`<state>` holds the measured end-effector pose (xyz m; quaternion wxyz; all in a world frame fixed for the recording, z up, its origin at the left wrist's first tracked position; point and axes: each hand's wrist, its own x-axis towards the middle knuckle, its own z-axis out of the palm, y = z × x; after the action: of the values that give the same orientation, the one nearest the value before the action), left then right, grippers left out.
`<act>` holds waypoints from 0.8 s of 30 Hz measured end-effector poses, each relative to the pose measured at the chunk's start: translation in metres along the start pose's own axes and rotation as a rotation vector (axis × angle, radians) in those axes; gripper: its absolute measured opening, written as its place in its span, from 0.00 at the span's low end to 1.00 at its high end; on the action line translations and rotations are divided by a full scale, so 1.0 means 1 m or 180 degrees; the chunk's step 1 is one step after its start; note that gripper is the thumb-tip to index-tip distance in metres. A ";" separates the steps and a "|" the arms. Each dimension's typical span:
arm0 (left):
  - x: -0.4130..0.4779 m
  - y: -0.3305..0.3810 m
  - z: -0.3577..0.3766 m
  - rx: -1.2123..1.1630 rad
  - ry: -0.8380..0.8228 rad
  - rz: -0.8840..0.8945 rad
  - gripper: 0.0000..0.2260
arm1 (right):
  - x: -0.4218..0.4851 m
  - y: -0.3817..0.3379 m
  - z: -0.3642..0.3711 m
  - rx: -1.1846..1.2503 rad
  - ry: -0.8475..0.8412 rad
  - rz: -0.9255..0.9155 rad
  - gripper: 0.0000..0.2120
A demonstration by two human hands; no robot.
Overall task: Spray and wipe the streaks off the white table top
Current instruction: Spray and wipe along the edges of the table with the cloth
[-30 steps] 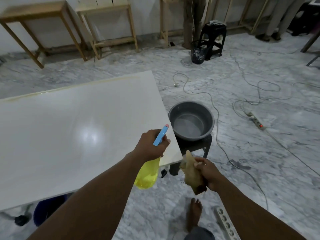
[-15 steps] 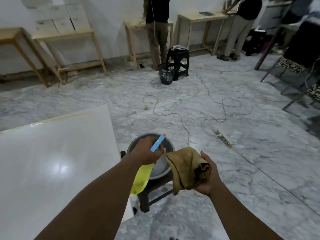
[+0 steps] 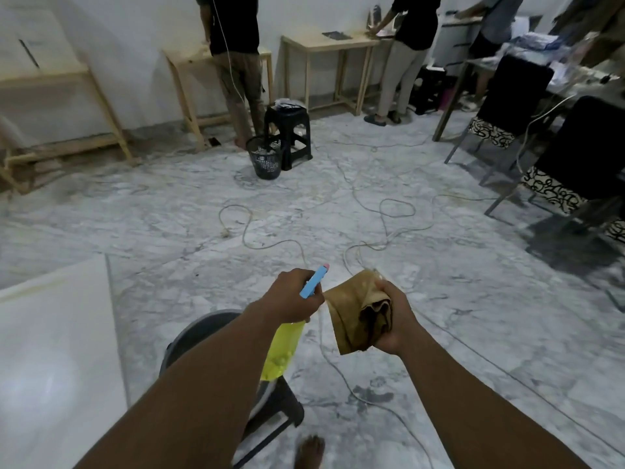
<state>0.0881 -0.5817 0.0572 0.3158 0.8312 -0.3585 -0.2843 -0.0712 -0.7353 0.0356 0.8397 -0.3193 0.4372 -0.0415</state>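
Room: marble floor (image 3: 439,299) with loose cables (image 3: 395,211); wooden benches (image 3: 324,42) at the far wall.
Table top (image 3: 50,350): white, glossy, near left; faint yellowish streak along its far edge.
Spray bottle (image 3: 282,350): yellow body, blue nozzle; likely light, rigid plastic; left hand (image 3: 294,294) curls its fingers round the neck.
Cloth (image 3: 355,313): tan, soft, bunched, just right of the bottle; right hand (image 3: 395,316) wraps its fingers round the folds.
Basin (image 3: 199,330): grey, under the left forearm.

Left forearm (image 3: 203,384) bare to frame edge, right forearm (image 3: 473,401) likewise, left hand (image 3: 291,296) and right hand (image 3: 394,319) bare, one bare foot (image 3: 309,451) (cut by lower edge), clothing not discernible
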 end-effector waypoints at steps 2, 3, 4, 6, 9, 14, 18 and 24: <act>0.027 0.005 -0.004 -0.0026 0.0006 -0.0018 0.08 | 0.014 -0.023 0.000 0.0002 0.0046 0.0063 0.28; 0.039 0.008 -0.005 -0.0050 0.0024 -0.0031 0.08 | 0.019 -0.034 0.000 -0.0047 0.0050 0.0070 0.27; 0.056 0.013 -0.007 -0.0050 0.0052 -0.0015 0.08 | 0.025 -0.051 0.001 -0.0136 0.0044 0.0036 0.27; 0.087 0.027 -0.014 0.0014 0.0094 0.0054 0.09 | 0.037 -0.084 0.005 -0.0170 0.0038 -0.0090 0.26; 0.129 0.046 -0.019 0.0126 0.0021 0.0130 0.08 | 0.055 -0.124 0.007 -0.0035 -0.0014 -0.0138 0.25; 0.197 0.069 -0.021 -0.0110 0.0111 0.0007 0.09 | 0.099 -0.183 0.002 -0.0195 -0.0113 -0.0143 0.25; 0.246 0.080 -0.027 -0.0225 0.0321 -0.0225 0.07 | 0.150 -0.232 0.002 -0.0359 -0.0267 0.0014 0.25; 0.305 0.096 -0.042 0.0085 0.0566 -0.0264 0.07 | 0.218 -0.312 0.023 -0.0772 -0.0400 0.0171 0.28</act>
<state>0.2549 -0.8575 0.0791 0.3233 0.8714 -0.2981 -0.2174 0.1456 -1.0471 0.0692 0.8215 -0.4087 0.3940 0.0542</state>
